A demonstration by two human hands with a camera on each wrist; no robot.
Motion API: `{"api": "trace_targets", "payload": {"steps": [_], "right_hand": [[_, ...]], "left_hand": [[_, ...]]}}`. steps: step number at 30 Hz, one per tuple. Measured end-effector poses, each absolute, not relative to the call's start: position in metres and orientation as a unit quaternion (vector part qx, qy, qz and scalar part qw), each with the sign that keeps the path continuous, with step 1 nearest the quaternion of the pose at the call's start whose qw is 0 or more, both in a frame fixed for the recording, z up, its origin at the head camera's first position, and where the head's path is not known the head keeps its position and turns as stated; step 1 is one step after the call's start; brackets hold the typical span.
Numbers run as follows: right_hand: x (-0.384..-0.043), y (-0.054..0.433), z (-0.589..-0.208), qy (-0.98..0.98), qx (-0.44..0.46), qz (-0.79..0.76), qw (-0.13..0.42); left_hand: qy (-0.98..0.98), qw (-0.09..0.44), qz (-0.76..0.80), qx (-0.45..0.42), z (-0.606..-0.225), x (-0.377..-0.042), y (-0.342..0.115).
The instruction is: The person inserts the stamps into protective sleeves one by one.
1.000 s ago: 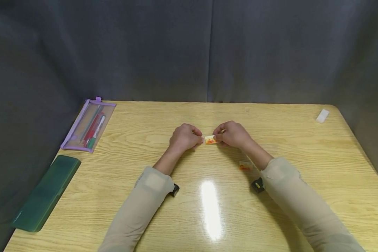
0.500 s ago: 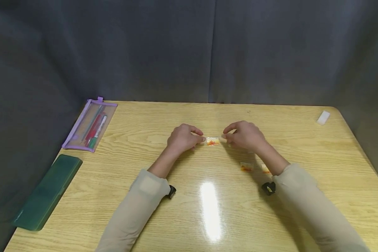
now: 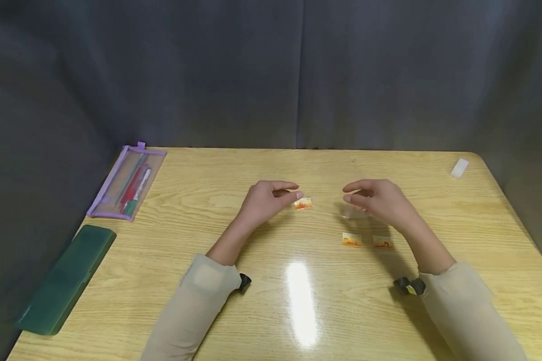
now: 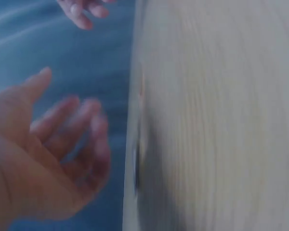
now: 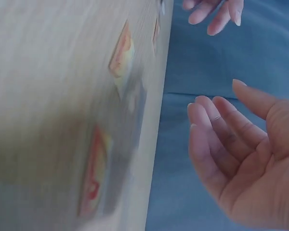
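Observation:
Three small rectangles printed in orange and yellow lie flat on the wooden table; their exact kind cannot be told. One printed rectangle [image 3: 304, 203] is just beside the thumb of my left hand [image 3: 266, 202], and I cannot tell whether they touch. My left fingers are loosely bent, with nothing between them in the left wrist view. My right hand [image 3: 384, 201] hovers above the table, its relaxed fingers also holding nothing. Below it are the second rectangle [image 3: 352, 240] and the third rectangle [image 3: 382, 242]. A faint clear piece [image 3: 353, 213] lies under the right fingertips.
At the left stands a purple-edged see-through zip pouch [image 3: 104, 203] with several pens inside. A dark green pencil case [image 3: 68, 281] lies along the left edge. Near the far right corner is a small white block [image 3: 459, 168]. Dark curtains [image 3: 208, 75] hang behind the table.
My right hand has let go of the printed rectangle and moved right, uncovering the other two. My left hand has shifted slightly, its fingers now loosened, while that rectangle stays on the table.

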State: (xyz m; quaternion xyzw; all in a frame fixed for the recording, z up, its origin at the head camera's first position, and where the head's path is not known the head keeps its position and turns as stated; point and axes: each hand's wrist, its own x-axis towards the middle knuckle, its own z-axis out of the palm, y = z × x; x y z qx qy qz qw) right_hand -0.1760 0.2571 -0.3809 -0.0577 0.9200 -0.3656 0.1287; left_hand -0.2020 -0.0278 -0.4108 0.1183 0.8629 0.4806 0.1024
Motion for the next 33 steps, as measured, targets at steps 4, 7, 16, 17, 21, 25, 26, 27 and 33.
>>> {"api": "trace_targets", "payload": {"steps": [4,7,16,17,21,25,26,27,33], "right_hand": [[-0.163,0.268,-0.384,0.922,-0.054,-0.365,0.118],[-0.154,0.274,-0.386,0.925,-0.052,-0.357,0.117],[-0.142,0.283,-0.397,0.943,-0.044,-0.295,0.147],[-0.141,0.284,-0.398,0.943,-0.046,-0.293,0.148],[-0.140,0.282,-0.403,0.946,-0.065,-0.282,0.148],[-0.140,0.277,-0.406,0.945,-0.078,-0.274,0.161],[-0.140,0.275,-0.406,0.944,-0.080,-0.274,0.166],[-0.140,0.274,-0.406,0.944,-0.082,-0.272,0.169],[-0.139,0.269,-0.410,0.959,-0.137,-0.217,0.123]], "left_hand": [[0.880,0.095,0.455,0.094,-0.409,-0.198,-0.014],[0.906,0.096,0.400,0.102,-0.408,-0.198,-0.003],[0.949,0.105,0.242,0.175,-0.411,-0.195,0.030],[0.950,0.106,0.232,0.181,-0.411,-0.196,0.033],[0.954,0.119,0.200,0.191,-0.412,-0.201,0.046],[0.958,0.137,0.168,0.190,-0.414,-0.208,0.055],[0.958,0.139,0.162,0.193,-0.414,-0.209,0.057],[0.957,0.141,0.158,0.196,-0.415,-0.210,0.060],[0.958,0.132,0.139,0.216,-0.424,-0.210,0.074]]}}
